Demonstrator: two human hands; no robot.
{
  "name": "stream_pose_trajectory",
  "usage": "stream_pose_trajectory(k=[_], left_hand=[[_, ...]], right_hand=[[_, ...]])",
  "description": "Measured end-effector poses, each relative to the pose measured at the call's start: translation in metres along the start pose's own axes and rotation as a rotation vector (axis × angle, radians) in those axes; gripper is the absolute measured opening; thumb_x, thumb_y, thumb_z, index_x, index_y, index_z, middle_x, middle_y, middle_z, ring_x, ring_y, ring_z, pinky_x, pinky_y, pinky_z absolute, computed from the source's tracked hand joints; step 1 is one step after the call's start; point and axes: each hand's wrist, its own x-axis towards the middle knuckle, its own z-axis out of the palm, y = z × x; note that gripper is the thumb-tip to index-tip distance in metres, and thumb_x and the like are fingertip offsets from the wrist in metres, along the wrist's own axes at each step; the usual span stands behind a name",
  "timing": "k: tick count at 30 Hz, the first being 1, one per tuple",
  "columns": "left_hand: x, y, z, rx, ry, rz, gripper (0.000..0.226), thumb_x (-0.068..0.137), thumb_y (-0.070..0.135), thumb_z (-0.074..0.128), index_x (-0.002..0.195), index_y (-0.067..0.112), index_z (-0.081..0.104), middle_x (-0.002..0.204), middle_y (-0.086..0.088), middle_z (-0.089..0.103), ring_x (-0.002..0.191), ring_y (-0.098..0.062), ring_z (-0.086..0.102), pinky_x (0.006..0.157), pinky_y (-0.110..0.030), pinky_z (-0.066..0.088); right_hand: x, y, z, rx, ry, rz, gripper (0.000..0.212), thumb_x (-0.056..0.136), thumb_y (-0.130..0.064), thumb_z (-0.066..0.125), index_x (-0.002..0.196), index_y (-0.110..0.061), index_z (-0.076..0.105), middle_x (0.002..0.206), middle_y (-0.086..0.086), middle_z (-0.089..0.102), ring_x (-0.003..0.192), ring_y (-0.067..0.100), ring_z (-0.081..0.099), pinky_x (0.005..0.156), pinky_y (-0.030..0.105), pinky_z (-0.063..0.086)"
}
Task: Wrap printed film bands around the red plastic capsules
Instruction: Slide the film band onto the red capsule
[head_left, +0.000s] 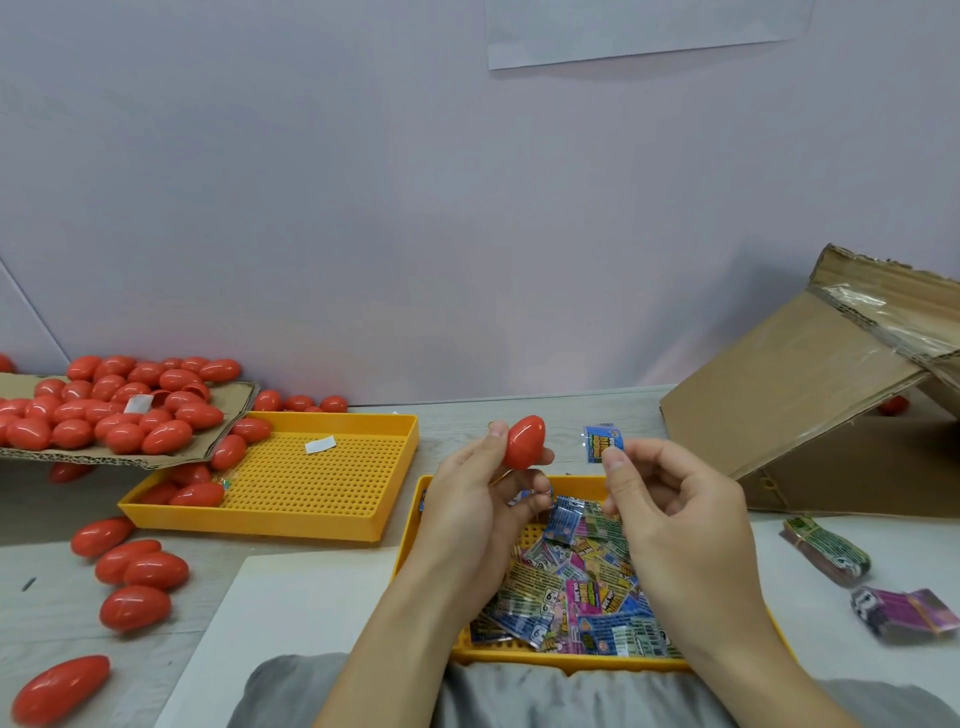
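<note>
My left hand (470, 499) holds a red plastic capsule (524, 442) upright between thumb and fingertips, above the near yellow tray (415, 525). A second film piece seems tucked under its lower fingers. Just to the right, my right hand (670, 512) pinches a blue printed film band (601, 442) between thumb and forefinger, a short gap from the capsule. The near tray holds a heap of loose printed film bands (576, 587). Many bare red capsules (104, 410) lie piled on a cardboard sheet at the left.
A second yellow perforated tray (363, 488) sits left of centre with a few capsules in its left end. Loose capsules (140, 566) lie on the table at the left. An open cardboard box (810, 410) stands at the right. Two bundled film packs (831, 553) lie at the right.
</note>
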Motion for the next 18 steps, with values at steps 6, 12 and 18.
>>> stream_pose_trajectory(k=[6, 12, 18], left_hand=[[-0.0001, -0.0008, -0.0044, 0.027, -0.074, 0.048, 0.038, 0.074, 0.017, 0.073, 0.109, 0.003, 0.066, 0.098, -0.014, 0.071, 0.078, -0.024, 0.069, 0.065, -0.026, 0.058], [-0.0008, -0.0023, -0.0076, 0.028, -0.101, 0.098, 0.044, 0.067, 0.007, 0.08, 0.109, 0.002, 0.066, 0.104, -0.014, 0.074, 0.089, -0.039, 0.073, 0.069, -0.027, 0.059], [-0.002, -0.0023, -0.0051, 0.075, -0.126, 0.14, 0.044, 0.064, 0.008, 0.08, 0.105, 0.003, 0.066, 0.103, -0.01, 0.075, 0.089, -0.037, 0.074, 0.071, -0.026, 0.059]], right_hand=[[0.0, 0.0007, -0.0002, -0.004, -0.008, -0.002, 0.014, 0.091, -0.019, 0.065, 0.078, -0.023, 0.069, 0.065, -0.006, 0.065, 0.061, 0.006, 0.059, 0.058, 0.015, 0.048], [0.001, 0.0034, -0.0002, -0.008, 0.001, -0.001, 0.013, 0.091, -0.02, 0.065, 0.08, -0.025, 0.069, 0.066, -0.007, 0.066, 0.062, 0.006, 0.061, 0.059, 0.014, 0.048], [0.0016, 0.0061, -0.0004, -0.004, -0.002, 0.002, 0.011, 0.091, -0.021, 0.066, 0.081, -0.025, 0.069, 0.068, -0.006, 0.067, 0.064, 0.008, 0.063, 0.06, 0.015, 0.049]])
